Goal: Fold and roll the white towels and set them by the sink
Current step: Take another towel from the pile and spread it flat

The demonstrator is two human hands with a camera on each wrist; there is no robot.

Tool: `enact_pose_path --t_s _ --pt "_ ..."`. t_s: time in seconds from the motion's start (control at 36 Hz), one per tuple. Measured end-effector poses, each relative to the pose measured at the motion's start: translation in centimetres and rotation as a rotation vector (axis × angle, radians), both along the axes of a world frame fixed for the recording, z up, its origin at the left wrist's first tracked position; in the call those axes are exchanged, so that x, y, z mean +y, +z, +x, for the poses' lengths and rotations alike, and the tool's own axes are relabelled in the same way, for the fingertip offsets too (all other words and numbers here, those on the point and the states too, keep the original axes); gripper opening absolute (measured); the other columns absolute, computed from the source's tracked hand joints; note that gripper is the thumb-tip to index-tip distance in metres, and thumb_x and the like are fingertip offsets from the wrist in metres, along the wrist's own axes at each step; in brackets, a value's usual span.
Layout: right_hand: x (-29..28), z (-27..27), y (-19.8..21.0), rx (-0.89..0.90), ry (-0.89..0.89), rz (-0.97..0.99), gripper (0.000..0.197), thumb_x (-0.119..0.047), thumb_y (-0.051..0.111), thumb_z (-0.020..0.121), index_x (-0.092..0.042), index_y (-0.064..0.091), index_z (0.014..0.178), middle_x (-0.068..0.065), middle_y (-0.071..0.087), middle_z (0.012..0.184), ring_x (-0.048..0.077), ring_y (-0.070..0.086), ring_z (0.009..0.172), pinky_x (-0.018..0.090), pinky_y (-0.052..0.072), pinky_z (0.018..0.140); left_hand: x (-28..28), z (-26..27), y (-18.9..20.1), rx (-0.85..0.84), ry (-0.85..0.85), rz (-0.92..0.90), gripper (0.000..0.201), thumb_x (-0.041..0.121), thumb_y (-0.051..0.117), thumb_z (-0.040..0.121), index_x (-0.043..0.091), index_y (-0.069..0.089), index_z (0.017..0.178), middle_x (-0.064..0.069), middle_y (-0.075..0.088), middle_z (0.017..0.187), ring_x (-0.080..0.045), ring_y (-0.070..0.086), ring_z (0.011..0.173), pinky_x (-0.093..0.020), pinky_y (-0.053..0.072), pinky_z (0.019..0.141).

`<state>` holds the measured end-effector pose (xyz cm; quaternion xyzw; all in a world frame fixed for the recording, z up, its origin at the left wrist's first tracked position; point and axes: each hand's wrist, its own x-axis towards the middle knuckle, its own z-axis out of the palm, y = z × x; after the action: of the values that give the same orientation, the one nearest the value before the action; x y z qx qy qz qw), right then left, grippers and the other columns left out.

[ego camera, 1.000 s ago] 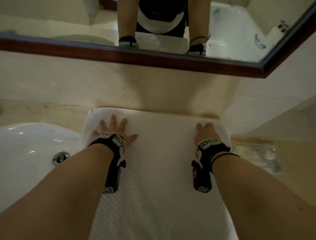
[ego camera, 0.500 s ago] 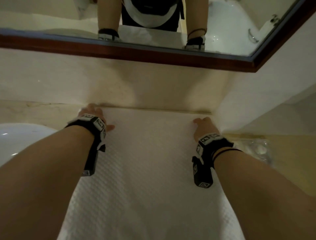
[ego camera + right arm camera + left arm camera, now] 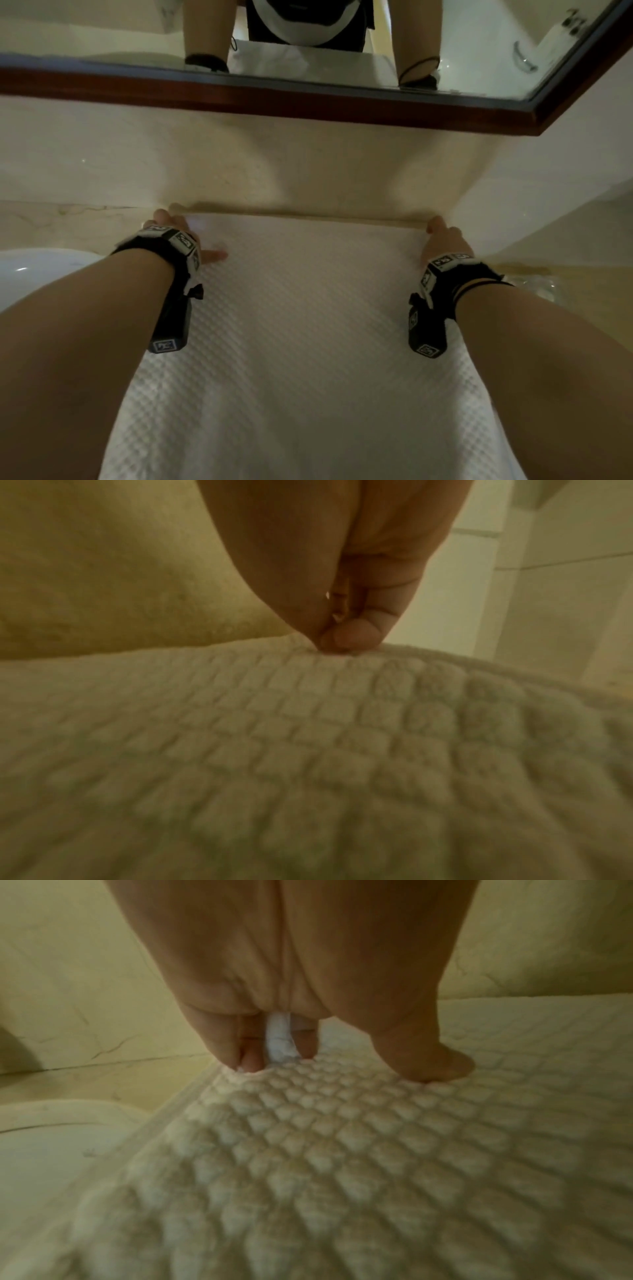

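Lying flat across the centre and bottom of the head view, a white waffle-weave towel (image 3: 308,342) covers a beige marble counter (image 3: 68,219); its far edge sits against the backsplash wall.

L hand (image 3: 178,236), upper left of the towel: fingers curl over the far left corner. In the L wrist view the fingers (image 3: 219,1037) pinch up a bit of white cloth, and the thumb (image 3: 435,1053) presses down on the weave.

R hand (image 3: 445,240), upper right of the towel: grips the far right corner. In the R wrist view the fingertips (image 3: 352,635) are bunched tight & dig into the towel's raised edge.

Both wrists wear black straps w/ square black-and-white marker tags (image 3: 183,241); no readable text on them.

Containers: a white sink basin (image 3: 44,270) shows at mid-left, just beside the towel's left edge; its inside is mostly out of frame. At mid-right, a clear glossy item (image 3: 544,287) sits on the counter by the R wrist, too blurred to say what's in it.

Top of frame: a wood-framed mirror (image 3: 308,99) reflects the person's forearms and the towel.
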<state>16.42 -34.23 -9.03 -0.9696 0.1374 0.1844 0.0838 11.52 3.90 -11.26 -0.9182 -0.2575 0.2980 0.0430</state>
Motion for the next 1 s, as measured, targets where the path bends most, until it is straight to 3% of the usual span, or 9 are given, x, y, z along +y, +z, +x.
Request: enact_pose_path --t_s 0.11,0.25,0.39,0.5,0.56,0.61,0.69,0.83,1.0 --pt "0.2 1.3 -0.5 -0.117 -0.04 0.08 0.031 -0.003 0.042 0.091 -0.013 0.041 0.12 0.019 0.041 0.117 0.039 0.053 0.093 0.04 0.042 0.077 0.7 0.3 0.0 -0.054 -0.03 -0.018 0.099 0.088 0.049 0.056 0.039 0.03 0.14 -0.013 0.034 0.126 -0.035 0.034 0.118 -0.043 0.038 0.101" --pt "0.6 2.5 -1.8 -0.267 -0.126 0.147 0.02 -0.004 0.036 0.093 -0.009 0.047 0.108 0.019 0.04 0.116 0.037 0.051 0.087 0.039 0.041 0.079 0.1 0.1 1.0 -0.118 0.121 0.036 0.121 0.079 0.057 0.063 0.0 0.013 0.143 -0.017 0.021 0.136 -0.036 0.033 0.123 -0.039 0.033 0.103" --pt "1.2 1.8 -2.5 -0.271 -0.153 0.15 0.028 -0.006 0.039 0.093 -0.002 0.046 0.119 0.019 0.034 0.132 0.04 0.045 0.112 0.043 0.039 0.097 -0.5 -0.5 0.8 -0.193 0.189 -0.049 0.112 0.068 0.062 0.071 0.001 0.011 0.144 -0.016 0.016 0.143 -0.034 0.026 0.129 -0.041 0.027 0.107" --pt "1.9 1.5 -1.1 -0.01 -0.095 0.061 0.058 -0.016 0.033 0.098 -0.004 0.011 0.15 0.013 0.008 0.156 0.035 0.023 0.139 0.042 0.023 0.114 -1.5 -0.5 1.1 -0.108 0.141 -0.081 0.1 0.066 0.05 0.083 0.007 0.005 0.149 -0.013 0.007 0.154 -0.035 0.013 0.142 -0.041 0.019 0.114" --pt "2.1 1.4 -0.4 0.169 0.023 -0.022 0.07 -0.023 0.042 0.097 -0.008 0.0 0.152 0.013 -0.009 0.158 0.034 0.011 0.144 0.042 0.016 0.117 -1.4 -0.3 0.9 -0.069 0.074 -0.069 0.094 0.063 0.05 0.085 0.005 0.011 0.149 -0.016 0.011 0.155 -0.036 0.015 0.143 -0.045 0.02 0.116" --pt "2.6 0.9 0.3 0.303 0.158 -0.098 0.081 -0.046 0.047 0.094 -0.015 -0.002 0.152 0.013 -0.018 0.156 0.035 -0.001 0.145 0.044 0.01 0.118 -1.2 -0.6 0.8 -0.077 0.028 -0.082 0.092 0.064 0.048 0.084 0.005 0.017 0.147 -0.02 0.019 0.153 -0.038 0.022 0.14 -0.047 0.022 0.114" --pt "4.0 -1.6 0.7 0.488 0.333 -0.098 0.092 -0.061 0.048 0.087 -0.027 -0.009 0.15 0.01 -0.025 0.155 0.035 -0.012 0.144 0.048 0.004 0.116 -1.3 -1.4 0.9 -0.019 -0.005 -0.043 0.09 0.072 0.027 0.086 0.018 -0.005 0.15 -0.018 -0.002 0.156 -0.04 0.0 0.144 -0.047 0.003 0.116" --pt "4.7 -5.2 -0.7 0.498 0.445 -0.134 0.112 -0.069 0.055 0.077 -0.03 -0.025 0.145 0.006 -0.034 0.151 0.035 -0.023 0.141 0.053 0.001 0.117 -2.7 -4.0 0.8 0.004 0.009 -0.171 0.108 0.084 0.032 0.073 0.028 -0.025 0.145 -0.011 -0.031 0.152 -0.037 -0.021 0.142 -0.051 -0.005 0.116" --pt "5.1 -4.8 -0.7 0.468 0.435 -0.164 0.116 -0.07 0.059 0.074 -0.033 -0.025 0.145 0.005 -0.033 0.152 0.037 -0.02 0.142 0.053 0.001 0.116 -7.9 -9.6 0.3 0.082 -0.389 -0.24 0.11 0.083 0.037 0.072 0.03 -0.028 0.143 -0.009 -0.037 0.149 -0.033 -0.029 0.139 -0.051 -0.014 0.113"
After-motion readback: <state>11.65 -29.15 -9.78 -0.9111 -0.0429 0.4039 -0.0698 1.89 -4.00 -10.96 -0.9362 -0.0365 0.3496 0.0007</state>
